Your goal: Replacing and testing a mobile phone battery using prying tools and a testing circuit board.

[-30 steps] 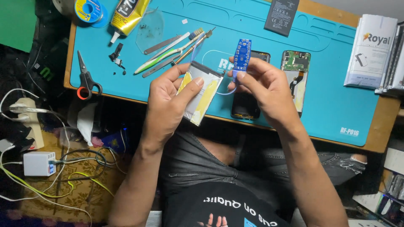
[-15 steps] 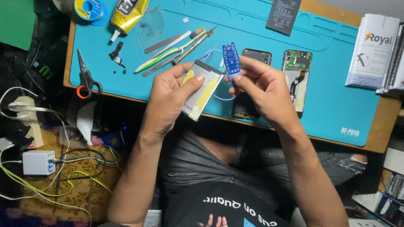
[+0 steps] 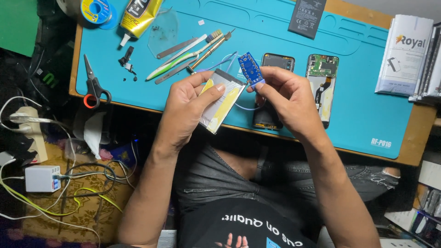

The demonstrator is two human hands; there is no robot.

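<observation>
My left hand (image 3: 190, 108) grips a flat silver battery pouch with yellow tape (image 3: 221, 102), held tilted above the front edge of the blue work mat (image 3: 285, 41). My right hand (image 3: 287, 98) pinches a small blue circuit board (image 3: 250, 69) at the pouch's upper corner. Thin wires run from the board toward the pouch. Just behind my right hand lie a black phone back (image 3: 274, 62) and an opened phone frame with a green board (image 3: 322, 76).
On the mat lie a toothbrush, tweezers and metal picks (image 3: 188, 57), scissors with red handles (image 3: 94, 85), a yellow glue tube (image 3: 138, 16), a solder spool (image 3: 95, 10) and a dark battery (image 3: 307, 16). White boxes (image 3: 404, 55) stand right. Cables and chargers (image 3: 41, 177) cover the floor left.
My right hand has brought the blue board leftward and closer to the pouch's corner. The left hand keeps its hold with little movement.
</observation>
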